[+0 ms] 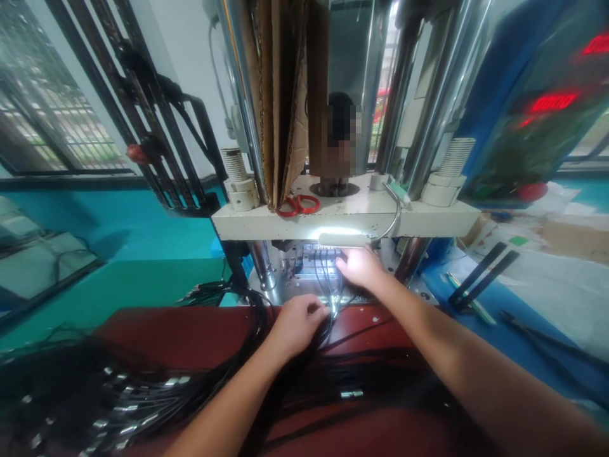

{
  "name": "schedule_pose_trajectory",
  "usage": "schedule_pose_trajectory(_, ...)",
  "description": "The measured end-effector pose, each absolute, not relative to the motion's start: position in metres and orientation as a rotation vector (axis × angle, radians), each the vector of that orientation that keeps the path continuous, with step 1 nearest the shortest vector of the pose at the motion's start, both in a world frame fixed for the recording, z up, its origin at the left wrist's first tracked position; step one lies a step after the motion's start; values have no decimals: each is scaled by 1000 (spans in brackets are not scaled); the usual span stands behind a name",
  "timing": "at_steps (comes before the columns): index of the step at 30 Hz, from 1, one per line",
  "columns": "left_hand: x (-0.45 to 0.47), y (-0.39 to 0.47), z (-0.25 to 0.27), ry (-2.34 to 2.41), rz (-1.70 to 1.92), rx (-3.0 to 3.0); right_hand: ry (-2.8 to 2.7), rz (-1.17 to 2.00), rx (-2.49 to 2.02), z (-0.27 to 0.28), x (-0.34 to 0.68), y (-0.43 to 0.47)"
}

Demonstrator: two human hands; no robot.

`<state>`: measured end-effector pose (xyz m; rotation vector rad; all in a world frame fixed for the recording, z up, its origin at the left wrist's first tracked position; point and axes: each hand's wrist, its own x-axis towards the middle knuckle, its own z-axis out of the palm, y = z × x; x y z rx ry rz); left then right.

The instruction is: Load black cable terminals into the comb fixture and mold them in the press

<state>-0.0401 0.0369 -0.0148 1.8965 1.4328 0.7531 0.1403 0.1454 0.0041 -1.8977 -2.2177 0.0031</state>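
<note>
Under the white press plate, several thin black cables [325,274] run from a lit metal mould [304,270] toward me. My left hand [301,322] rests at the front edge of the red-brown table, its fingers curled closed around black cables. Inside the lit gap, my right hand [360,266] reaches over the mould's right side with thumb and forefinger pinched together. A cable passes close to those fingertips, but what they hold is too small to make out. A bright work lamp [343,239] hangs just above that hand.
Bundles of black cables with metal ends [143,403] spread over the red-brown table [190,330]. Red-handled scissors [298,204] lie on the press plate [428,219] beside upright cardboard [280,95]. Pliers [533,333] lie on the blue surface at right. Steel columns flank the gap.
</note>
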Motion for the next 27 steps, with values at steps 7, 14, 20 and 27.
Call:
schedule_pose_trajectory(7, -41, 39, -17, 1457, 775, 1916, -2328, 26, -1866, 14, 146, 148)
schedule_pose_trajectory(14, -42, 40, -22, 1476, 818, 1916, -2308, 48, -1870, 15, 140, 145)
schedule_pose_trajectory(20, -43, 41, -22, 1473, 817, 1909, -2297, 38, -1891, 9, 127, 143)
schedule_pose_trajectory(27, -43, 42, -24, 1491, 832, 1899, -2287, 18, -1910, 11, 124, 146)
